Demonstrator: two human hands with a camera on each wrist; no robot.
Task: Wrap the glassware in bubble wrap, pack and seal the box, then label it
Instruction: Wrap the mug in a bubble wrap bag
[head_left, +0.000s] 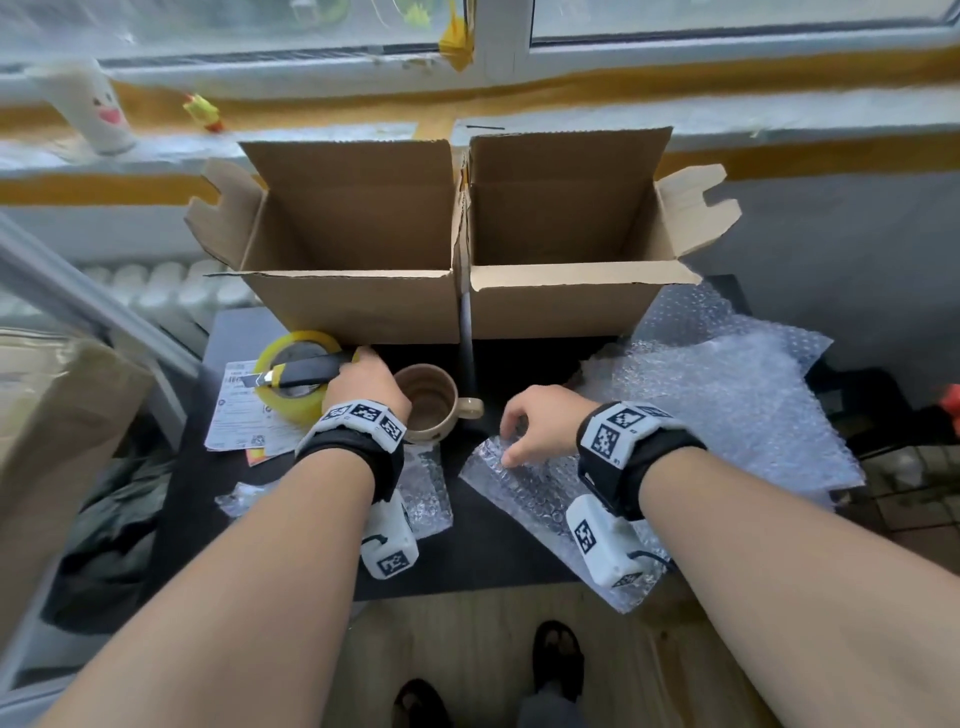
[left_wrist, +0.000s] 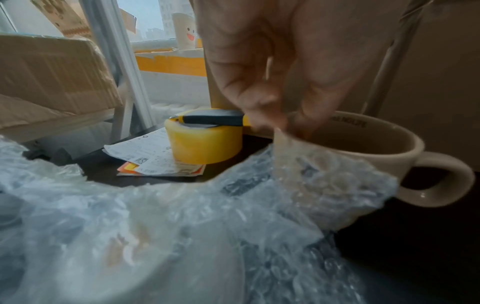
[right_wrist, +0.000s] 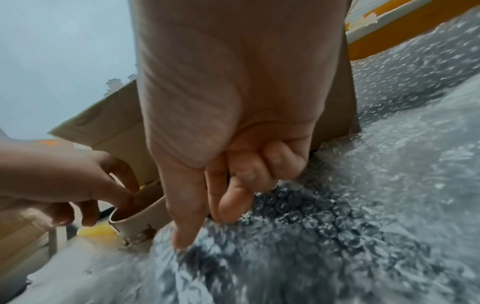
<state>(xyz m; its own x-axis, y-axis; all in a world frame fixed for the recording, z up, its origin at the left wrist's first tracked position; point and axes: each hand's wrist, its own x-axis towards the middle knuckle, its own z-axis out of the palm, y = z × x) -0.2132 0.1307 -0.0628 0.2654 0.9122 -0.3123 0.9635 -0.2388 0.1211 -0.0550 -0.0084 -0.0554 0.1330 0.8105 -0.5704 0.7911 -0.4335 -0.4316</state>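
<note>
A beige ceramic mug (head_left: 431, 405) stands upright on the dark table (head_left: 493, 551), handle to the right. My left hand (head_left: 371, 376) reaches over it from the left and pinches its near rim (left_wrist: 285, 131) with thumb and fingers. To the mug's right lies a sheet of bubble wrap (head_left: 524, 493). My right hand (head_left: 511, 436) holds that sheet's far corner, thumb tip pressed on it and fingers curled (right_wrist: 233, 201). A smaller piece of bubble wrap (head_left: 426, 488) lies under my left wrist, one edge against the mug (left_wrist: 376, 156).
Two open cardboard boxes (head_left: 353, 306) (head_left: 561, 306) stand side by side behind the mug. A yellow tape roll (head_left: 291, 410) with a utility knife (head_left: 306, 370) on top sits left of the mug on printed labels (head_left: 234, 415). More bubble wrap (head_left: 727, 405) is heaped at the right.
</note>
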